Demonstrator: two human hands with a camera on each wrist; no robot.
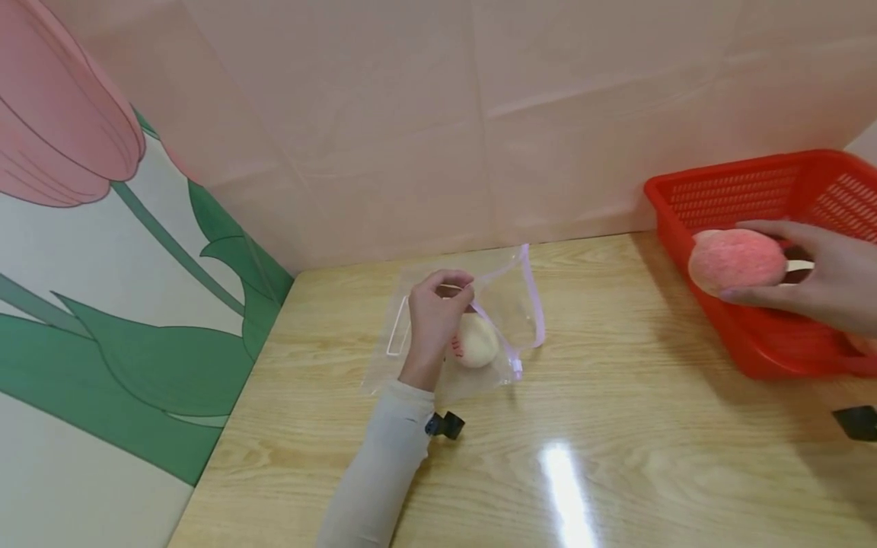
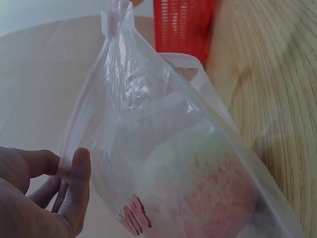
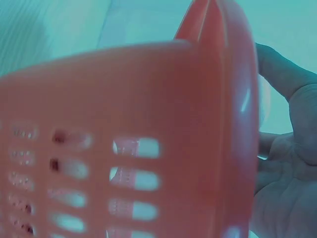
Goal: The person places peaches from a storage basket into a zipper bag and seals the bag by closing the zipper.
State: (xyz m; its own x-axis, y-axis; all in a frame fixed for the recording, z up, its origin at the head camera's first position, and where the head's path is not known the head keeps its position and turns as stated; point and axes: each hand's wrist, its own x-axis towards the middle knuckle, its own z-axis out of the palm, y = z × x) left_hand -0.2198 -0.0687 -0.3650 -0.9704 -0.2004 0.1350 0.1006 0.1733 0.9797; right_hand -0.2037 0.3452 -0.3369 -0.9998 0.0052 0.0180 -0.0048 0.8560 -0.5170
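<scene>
A clear plastic zip bag [image 1: 384, 369] with a lilac zip edge and slider [image 1: 517, 367] lies on the table, its mouth parted toward the right. Inside it is a pale peach [image 1: 477, 342], which shows a pink blush through the film in the left wrist view. My left hand [image 1: 437, 316] pinches the bag's lilac edge [image 2: 79, 116] between thumb and fingers. At the right, my right hand [image 1: 832, 274] grips a pink fuzzy peach [image 1: 736, 262] over the near left rim of a red basket [image 1: 736, 346]. In the right wrist view, the basket wall [image 3: 148, 89] hides most of that peach.
Part of another peach [image 1: 859, 344] shows inside the basket near its right end. A pinkish sheet [image 1: 411, 137] covers the back wall, and a tulip-painted panel [image 1: 137, 342] stands at the left. The wood-grain table [image 1: 617, 457] extends between bag and basket.
</scene>
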